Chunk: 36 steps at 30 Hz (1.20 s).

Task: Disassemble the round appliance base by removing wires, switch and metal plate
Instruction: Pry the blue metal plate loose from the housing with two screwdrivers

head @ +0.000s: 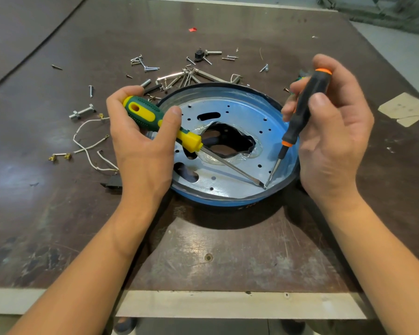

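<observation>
A green-and-yellow screwdriver point(150, 114) is gripped in the left hand point(140, 141), fingers and thumb curled round its handle. A black-and-orange screwdriver point(302, 105) is pinched between thumb and fingers of the right hand point(331, 131). Both tips are set together at the near right edge of the perforated metal plate point(259, 117), which is seated inside the blue round appliance base point(215, 199) at mid tabletop point(228, 250). White wires point(82, 143) with brass terminals are laid loose left of the left hand, and a small black part point(110, 183) is partly hidden by that wrist. Screws and metal pins point(186, 73) are scattered beyond the base.
</observation>
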Each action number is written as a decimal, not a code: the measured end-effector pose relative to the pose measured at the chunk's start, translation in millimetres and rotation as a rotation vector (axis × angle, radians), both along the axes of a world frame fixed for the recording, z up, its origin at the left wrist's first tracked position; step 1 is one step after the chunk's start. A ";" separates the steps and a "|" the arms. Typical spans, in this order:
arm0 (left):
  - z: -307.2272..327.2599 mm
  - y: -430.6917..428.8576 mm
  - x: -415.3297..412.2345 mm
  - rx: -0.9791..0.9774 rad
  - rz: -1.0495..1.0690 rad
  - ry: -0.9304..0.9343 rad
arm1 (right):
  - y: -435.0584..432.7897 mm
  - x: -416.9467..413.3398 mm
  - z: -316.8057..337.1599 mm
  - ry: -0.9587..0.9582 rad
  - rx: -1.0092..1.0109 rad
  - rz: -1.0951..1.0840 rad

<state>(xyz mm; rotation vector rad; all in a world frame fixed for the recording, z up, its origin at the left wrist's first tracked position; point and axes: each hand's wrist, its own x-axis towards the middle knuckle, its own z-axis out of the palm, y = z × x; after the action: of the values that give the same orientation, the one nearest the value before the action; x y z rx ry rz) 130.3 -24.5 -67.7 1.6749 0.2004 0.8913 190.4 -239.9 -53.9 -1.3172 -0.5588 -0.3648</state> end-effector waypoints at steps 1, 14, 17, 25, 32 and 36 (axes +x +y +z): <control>0.1 0.1 0.0 0.001 0.000 0.000 | -0.2 -0.5 0.5 -0.007 0.001 0.005; 0.6 0.1 0.4 -0.014 -0.013 -0.002 | -2.5 0.3 1.2 -0.002 -0.005 0.047; 0.9 0.1 0.1 -0.015 -0.012 -0.001 | 0.7 0.3 2.7 -0.023 -0.012 0.021; 1.2 -0.3 0.0 -0.015 -0.008 0.002 | -3.8 3.1 0.2 0.056 -0.011 0.069; 0.4 0.2 0.1 -0.008 -0.006 0.007 | 0.0 2.8 1.0 0.001 -0.080 0.014; 1.1 -0.3 -0.6 -0.022 -0.008 0.015 | -3.4 2.4 1.2 0.015 -0.057 0.079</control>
<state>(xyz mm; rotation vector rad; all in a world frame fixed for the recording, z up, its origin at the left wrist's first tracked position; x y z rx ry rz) 129.7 -24.8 -66.6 1.6611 0.2129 0.8685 192.8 -243.2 -52.7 -1.3471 -0.6106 -0.2758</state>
